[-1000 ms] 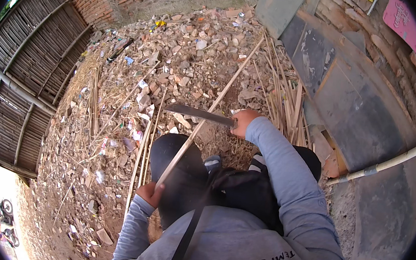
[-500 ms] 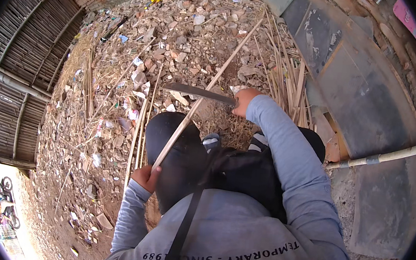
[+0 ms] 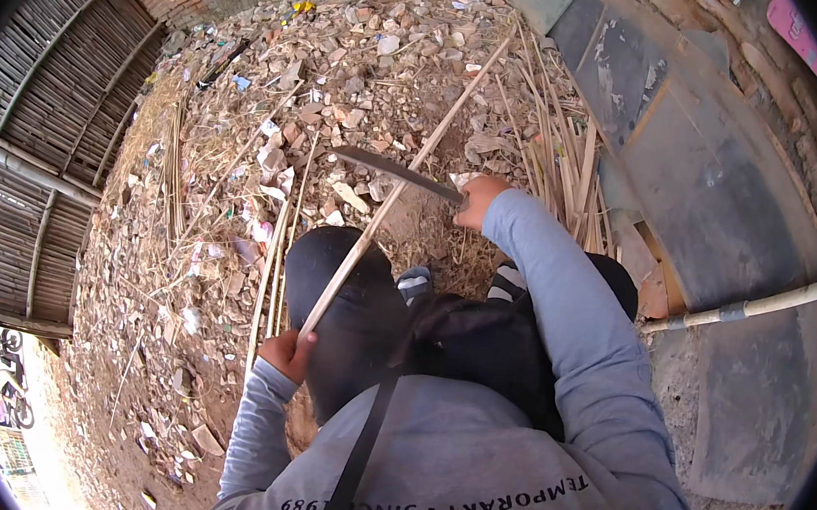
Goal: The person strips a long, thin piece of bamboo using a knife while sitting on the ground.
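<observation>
My left hand (image 3: 287, 353) is closed around the near end of a long, pale bamboo strip (image 3: 360, 247). The strip slants over my left knee and away to the upper right, its far end over the rubble. In my right hand (image 3: 481, 201) is the handle end of a machete (image 3: 402, 173), mostly hidden by my fingers. Its dark blade points left and crosses the strip just beyond my knees; whether the edge bites into the strip I cannot tell.
Split bamboo strips lie in a bundle (image 3: 560, 161) at the right and beside my left knee (image 3: 275, 262). Broken rubble (image 3: 346, 82) covers the ground. Dark boards (image 3: 720, 187) and a pale pole (image 3: 748, 307) stand at the right, a bamboo slat wall (image 3: 50, 93) at the left.
The machete blade has tilted, its tip now higher and slightly further right. Both hands stay in nearly the same place, holding the same things.
</observation>
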`<state>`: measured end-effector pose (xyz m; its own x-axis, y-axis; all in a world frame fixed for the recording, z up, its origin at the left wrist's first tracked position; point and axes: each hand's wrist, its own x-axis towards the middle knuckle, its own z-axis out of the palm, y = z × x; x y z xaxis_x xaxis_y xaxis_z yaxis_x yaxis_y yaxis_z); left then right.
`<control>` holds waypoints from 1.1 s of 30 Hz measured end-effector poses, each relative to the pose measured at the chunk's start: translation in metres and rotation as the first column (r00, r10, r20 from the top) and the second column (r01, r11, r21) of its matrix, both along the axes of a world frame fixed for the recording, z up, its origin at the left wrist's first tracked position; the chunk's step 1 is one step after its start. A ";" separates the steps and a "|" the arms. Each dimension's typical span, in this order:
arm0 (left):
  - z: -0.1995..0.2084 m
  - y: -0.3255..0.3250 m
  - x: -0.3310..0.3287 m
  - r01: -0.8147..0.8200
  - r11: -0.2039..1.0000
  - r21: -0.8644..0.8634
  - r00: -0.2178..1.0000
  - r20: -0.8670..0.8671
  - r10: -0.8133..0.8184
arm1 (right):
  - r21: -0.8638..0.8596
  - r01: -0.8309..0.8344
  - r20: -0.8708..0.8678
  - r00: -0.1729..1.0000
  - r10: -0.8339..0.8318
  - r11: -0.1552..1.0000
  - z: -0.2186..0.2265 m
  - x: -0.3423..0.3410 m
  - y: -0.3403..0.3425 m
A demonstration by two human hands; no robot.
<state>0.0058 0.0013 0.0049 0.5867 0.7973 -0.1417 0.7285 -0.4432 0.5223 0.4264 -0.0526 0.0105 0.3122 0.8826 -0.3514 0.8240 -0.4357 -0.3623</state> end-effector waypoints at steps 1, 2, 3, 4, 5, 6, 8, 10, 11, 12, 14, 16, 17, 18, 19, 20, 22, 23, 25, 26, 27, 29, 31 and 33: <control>-0.003 0.000 -0.001 0.001 1.000 -0.008 1.000 -0.013 -0.001 | 0.003 -0.041 -0.005 0.999 0.041 0.999 0.002 -0.008 -0.002; -0.005 0.001 -0.002 0.003 1.000 0.002 1.000 -0.008 -0.003 | 0.005 -0.081 -0.009 0.997 0.081 0.997 0.004 -0.017 -0.003; -0.005 0.002 -0.003 0.005 1.000 0.013 1.000 -0.008 -0.005 | -0.065 -0.124 0.037 0.991 0.127 0.990 0.010 -0.031 -0.001; -0.005 0.002 -0.004 0.007 1.000 0.024 1.000 -0.008 -0.007 | -0.060 -0.149 0.032 0.988 0.152 0.987 0.011 -0.035 -0.002; -0.008 0.002 -0.006 0.001 1.000 0.002 1.000 -0.003 -0.001 | -0.054 -0.175 0.027 0.984 0.177 0.983 0.012 -0.038 -0.003; -0.009 0.002 -0.006 0.007 1.000 0.019 1.000 0.016 -0.007 | -0.045 -0.201 0.024 0.979 0.202 0.979 0.013 -0.039 -0.004; -0.011 0.000 -0.004 0.017 0.998 0.053 0.998 0.053 -0.020 | -0.002 -0.093 0.011 0.996 0.093 0.996 0.006 -0.023 0.000; -0.010 0.000 -0.002 0.016 0.998 0.059 0.999 0.038 -0.018 | 0.005 -0.001 -0.004 1.000 0.001 1.000 0.003 -0.011 0.003; -0.008 -0.001 -0.002 0.012 0.999 0.053 0.999 0.029 -0.013 | -0.011 0.037 -0.016 0.999 -0.037 0.999 0.001 -0.006 0.003; -0.006 -0.001 -0.001 0.007 0.999 0.046 1.000 0.021 -0.008 | -0.027 0.075 -0.027 0.997 -0.076 0.997 0.001 -0.004 0.004; 0.000 0.000 0.001 0.010 1.000 0.025 1.000 0.011 -0.011 | 0.038 0.019 0.016 1.000 -0.020 0.999 -0.002 -0.007 0.001; -0.001 0.000 -0.001 0.015 1.000 0.006 1.000 0.006 -0.015 | 0.064 -0.041 0.020 0.999 0.040 0.997 0.001 -0.023 -0.003; -0.004 0.001 -0.003 0.017 1.000 0.004 1.000 0.009 -0.017 | 0.030 -0.102 -0.015 0.995 0.102 0.994 0.001 -0.028 -0.002; -0.003 0.002 -0.003 0.019 1.000 0.006 1.000 0.009 -0.019 | 0.004 -0.129 -0.016 0.992 0.129 0.992 0.003 -0.035 -0.002; -0.001 0.001 -0.003 0.031 0.999 0.022 0.999 0.020 -0.032 | -0.022 -0.157 -0.018 0.987 0.157 0.987 0.009 -0.041 -0.002; -0.002 0.000 -0.003 0.028 0.999 0.026 0.999 0.018 -0.029 | -0.047 -0.187 -0.021 0.982 0.186 0.981 0.012 -0.045 -0.002; -0.002 -0.002 -0.001 0.021 0.999 0.041 1.000 0.019 -0.022 | -0.041 -0.186 0.000 0.983 0.186 0.982 0.012 -0.037 -0.001; -0.001 -0.002 0.000 0.014 0.999 0.038 1.000 0.000 -0.014 | -0.039 -0.175 -0.006 0.985 0.175 0.984 0.012 -0.031 0.001; 0.000 -0.002 0.001 0.013 0.999 0.036 1.000 0.007 -0.014 | 0.000 -0.114 0.003 0.994 0.114 0.994 0.004 -0.019 0.001; 0.000 -0.002 0.001 0.014 0.999 0.036 1.000 0.011 -0.015 | 0.010 -0.077 0.001 0.997 0.077 0.997 0.000 -0.016 0.002; 0.000 -0.002 0.001 0.016 1.000 0.027 1.000 0.011 -0.016 | 0.019 -0.041 -0.001 0.999 0.041 0.999 -0.001 -0.016 0.002; 0.001 -0.001 0.000 0.022 1.000 0.010 1.000 0.011 -0.022 | 0.023 -0.019 -0.001 1.000 0.019 1.000 -0.001 -0.017 0.001; -0.002 0.000 -0.002 0.020 1.000 0.009 1.000 0.018 -0.021 | 0.009 -0.050 0.006 0.999 0.050 0.999 0.003 -0.021 -0.002; -0.003 0.001 -0.002 0.018 1.000 0.002 1.000 0.019 -0.018 | -0.008 -0.122 0.005 0.993 0.122 0.993 0.001 -0.025 -0.001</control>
